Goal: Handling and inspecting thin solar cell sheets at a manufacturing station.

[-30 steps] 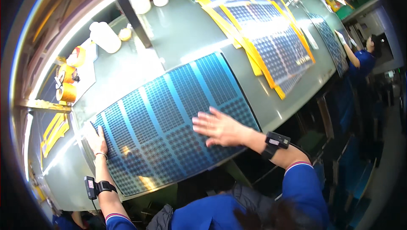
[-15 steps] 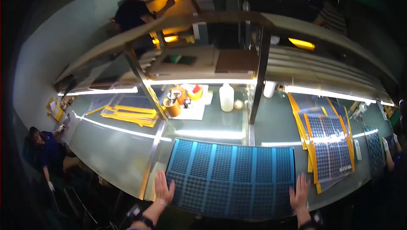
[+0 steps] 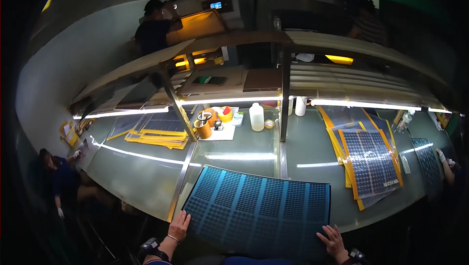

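Note:
A large blue sheet (image 3: 259, 199) printed with dark grid blocks and paler blue bands lies between my hands. Its far edge is over the bench, while its near part reaches past the bench front toward my body. My left hand (image 3: 179, 227) holds its left edge near the lower corner, fingers close together. At the right edge, my right hand (image 3: 334, 243) grips with the thumb reaching over the sheet and the fingers somewhat spread. The undersides of both hands are hidden. The sheet sits slightly turned, its far left corner farther away than its far right one.
Yellow-edged patterned films (image 3: 370, 160) lie stacked on the right, with more yellow-edged films (image 3: 159, 135) at the left. A white bottle (image 3: 256, 117) and tape rolls (image 3: 202, 127) stand behind. Metal posts (image 3: 285, 89) carry a shelf above. Co-workers are at both sides and beyond the shelf.
The sheet has come nearer to me and turned slightly clockwise. Both hands moved down with it, from lying flat along its sides to holding its edges. The view has shifted a little.

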`<state>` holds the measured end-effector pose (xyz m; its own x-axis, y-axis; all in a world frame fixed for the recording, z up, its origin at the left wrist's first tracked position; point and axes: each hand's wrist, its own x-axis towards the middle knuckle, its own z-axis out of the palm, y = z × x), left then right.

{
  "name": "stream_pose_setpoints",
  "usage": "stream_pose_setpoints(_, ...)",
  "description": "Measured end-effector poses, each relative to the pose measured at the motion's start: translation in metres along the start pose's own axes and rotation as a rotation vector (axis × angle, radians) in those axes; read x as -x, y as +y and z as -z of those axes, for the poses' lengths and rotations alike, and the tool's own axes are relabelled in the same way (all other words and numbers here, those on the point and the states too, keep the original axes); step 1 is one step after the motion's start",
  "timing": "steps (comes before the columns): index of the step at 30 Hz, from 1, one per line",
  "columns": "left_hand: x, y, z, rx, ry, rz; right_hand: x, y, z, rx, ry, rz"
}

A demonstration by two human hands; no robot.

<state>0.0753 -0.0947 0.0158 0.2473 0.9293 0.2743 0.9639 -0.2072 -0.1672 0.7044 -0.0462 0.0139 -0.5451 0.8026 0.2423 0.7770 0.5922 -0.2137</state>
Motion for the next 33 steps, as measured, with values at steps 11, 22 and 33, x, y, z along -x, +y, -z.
stream_pose_setpoints(11,-0.171,-0.081,0.364,-0.421,0.206,-0.042,-0.119,-0.012,0.045,-0.841,1.089,0.029)
stream_pose_setpoints(22,-0.233,-0.001,0.323,0.059,0.522,-0.16,-0.31,0.043,0.141,-1.593,1.369,-0.739)
stream_pose_setpoints(33,-0.14,-0.166,0.165,0.72,-0.068,0.595,-0.478,0.153,0.257,-1.717,1.237,0.002)
